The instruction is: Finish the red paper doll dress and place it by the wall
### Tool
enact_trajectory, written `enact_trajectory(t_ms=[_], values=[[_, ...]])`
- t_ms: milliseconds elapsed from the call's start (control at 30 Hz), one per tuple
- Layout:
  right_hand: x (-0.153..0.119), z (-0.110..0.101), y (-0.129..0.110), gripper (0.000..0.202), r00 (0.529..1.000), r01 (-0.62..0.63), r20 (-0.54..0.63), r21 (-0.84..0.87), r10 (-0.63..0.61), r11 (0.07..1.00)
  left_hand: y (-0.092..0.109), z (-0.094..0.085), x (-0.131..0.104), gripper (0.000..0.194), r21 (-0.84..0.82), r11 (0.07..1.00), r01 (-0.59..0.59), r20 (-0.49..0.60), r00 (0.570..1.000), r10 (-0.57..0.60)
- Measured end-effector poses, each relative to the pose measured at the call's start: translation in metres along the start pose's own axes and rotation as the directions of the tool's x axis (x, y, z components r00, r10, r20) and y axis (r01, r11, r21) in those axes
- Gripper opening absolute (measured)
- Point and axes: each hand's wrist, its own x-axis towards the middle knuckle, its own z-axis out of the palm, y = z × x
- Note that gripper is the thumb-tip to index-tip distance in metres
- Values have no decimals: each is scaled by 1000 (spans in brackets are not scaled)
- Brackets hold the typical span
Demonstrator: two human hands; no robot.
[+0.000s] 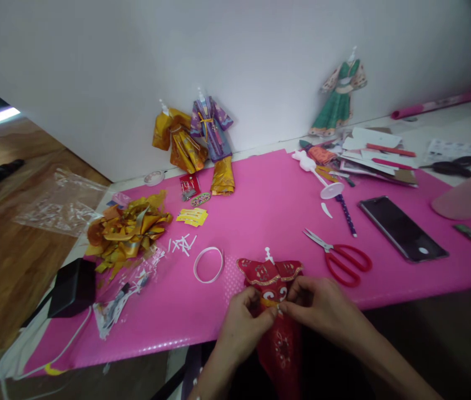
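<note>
A small red doll dress (282,350) with gold trim and white scroll marks lies at the table's front edge, its skirt hanging below it. At its neck a white peg (268,254) sticks up. A yellow-gold strip (269,303) crosses the waist. My left hand (246,322) is closed at the left side of the waist, thumb and finger on the strip and cloth. From the right, my right hand (321,303) pinches the waist at the strip's other end. The fingers hide part of the strip. Red-handled scissors (337,255) lie open beyond my right hand.
A white tape ring (209,265), white strips (183,244), yellow clips (192,216) and gold ribbon scraps (129,230) lie to the left, near a black box (72,289). To the right are a phone (402,228) and a white doll stand (318,175). Dressed forms (339,100) lean on the wall.
</note>
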Motion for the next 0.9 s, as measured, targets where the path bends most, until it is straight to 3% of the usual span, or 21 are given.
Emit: enact_trajectory(t_ms=[900], values=[[-1,0,6,11,1000,15,20,24,-15,1000,-8,-3,0,20,26,1000,-13,6,1000,13]])
